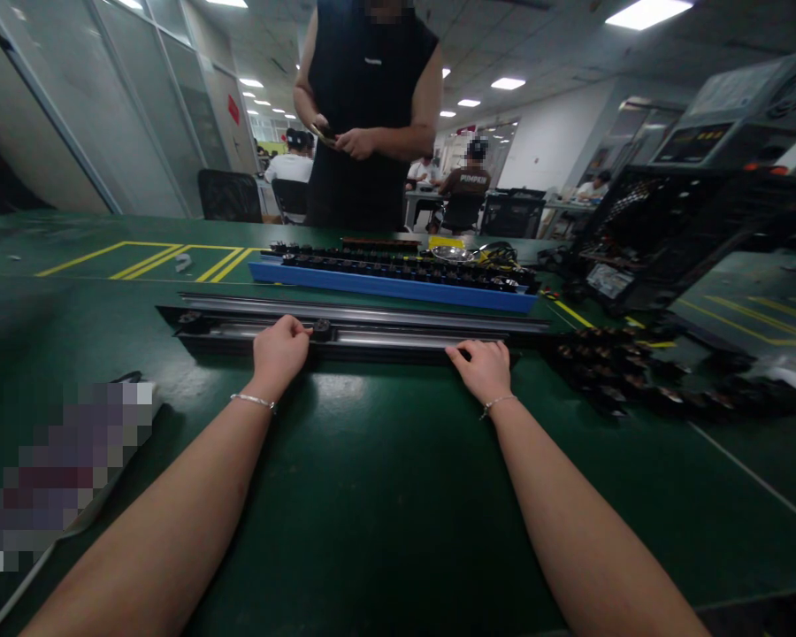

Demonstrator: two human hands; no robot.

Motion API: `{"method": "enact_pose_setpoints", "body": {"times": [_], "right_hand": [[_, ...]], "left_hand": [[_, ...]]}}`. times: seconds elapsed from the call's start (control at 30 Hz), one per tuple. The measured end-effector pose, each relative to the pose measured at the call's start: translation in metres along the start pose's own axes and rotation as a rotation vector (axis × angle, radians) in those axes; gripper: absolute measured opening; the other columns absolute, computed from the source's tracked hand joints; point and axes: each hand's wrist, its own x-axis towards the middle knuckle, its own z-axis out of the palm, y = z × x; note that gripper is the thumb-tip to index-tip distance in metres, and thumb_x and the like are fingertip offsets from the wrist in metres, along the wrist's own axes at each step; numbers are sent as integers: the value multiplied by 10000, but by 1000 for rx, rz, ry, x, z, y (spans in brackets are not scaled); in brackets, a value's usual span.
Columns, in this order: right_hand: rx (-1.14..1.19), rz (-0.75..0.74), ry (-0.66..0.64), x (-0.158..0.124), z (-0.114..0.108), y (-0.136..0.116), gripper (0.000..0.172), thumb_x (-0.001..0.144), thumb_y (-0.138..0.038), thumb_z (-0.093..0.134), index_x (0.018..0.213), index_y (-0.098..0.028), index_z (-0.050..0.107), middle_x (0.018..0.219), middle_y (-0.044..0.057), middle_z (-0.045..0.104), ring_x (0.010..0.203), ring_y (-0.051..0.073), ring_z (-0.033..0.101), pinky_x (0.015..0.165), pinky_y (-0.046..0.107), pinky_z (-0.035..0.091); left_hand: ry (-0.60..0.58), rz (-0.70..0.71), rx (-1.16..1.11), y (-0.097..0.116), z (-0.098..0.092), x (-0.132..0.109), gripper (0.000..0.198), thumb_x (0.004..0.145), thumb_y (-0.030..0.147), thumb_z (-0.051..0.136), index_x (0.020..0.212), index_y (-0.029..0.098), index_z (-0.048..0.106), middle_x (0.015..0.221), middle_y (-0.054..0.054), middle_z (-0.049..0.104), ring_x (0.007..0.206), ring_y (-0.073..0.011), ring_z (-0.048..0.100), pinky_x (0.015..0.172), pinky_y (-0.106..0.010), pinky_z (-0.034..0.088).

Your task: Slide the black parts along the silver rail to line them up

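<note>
A long black rail [385, 354] with a shiny grey channel lies across the green table in front of me. My left hand [279, 356] is at its left half, fingers closed and curled down into the channel; what they pinch is hidden. A small black block [322, 330] sits in the channel just right of those fingertips, and another black block [191, 320] is at the rail's left end. My right hand [484, 364] grips the rail's near edge towards the right, thumb in front and fingers over the top. Behind lies a second thin dark strip [371, 311].
Beyond the rail stands a blue tray [398, 287] lined with black parts. A heap of black pieces [610, 367] lies at right, below an open black computer case [637, 230]. A blurred-out device with a cable [72, 522] lies at left. Across the table stands a person [371, 106] holding a phone.
</note>
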Motion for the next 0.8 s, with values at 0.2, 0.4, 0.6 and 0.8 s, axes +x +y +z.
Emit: {"method": "enact_pose_setpoints", "body": {"times": [0.2,0.4,0.6,0.8], "right_hand": [[3,14,-14,0,-1,-1,426,892,-525,392,886,-234,703,957,46,697,983,240,551,1033,469,228],[6,6,-20,0,-2,-1,418,892,-517,397,891,-232,702,957,52,697,974,240,554,1030,476,234],[-8,4,-4,0,-2,-2,419,896,-512,394,877,-232,704,934,44,702,957,234,561,1022,472,240],[-1,13,-9,0,-1,-2,421,894,-514,399,880,-226,706,942,47,703,967,243,560,1026,470,232]], "left_hand": [[-25,39,-26,4,0,-2,81,718,198,473,651,241,483,896,6,739,896,-222,650,788,-315,429],[-62,48,-18,9,-1,-5,75,721,193,474,664,240,489,904,8,739,902,-222,651,816,-323,430],[-88,60,-3,11,-3,-7,73,734,190,465,685,239,489,958,11,736,934,-212,647,817,-309,430],[-122,75,-2,14,-2,-9,74,740,189,458,698,241,489,986,18,734,948,-207,644,827,-308,431]]}}
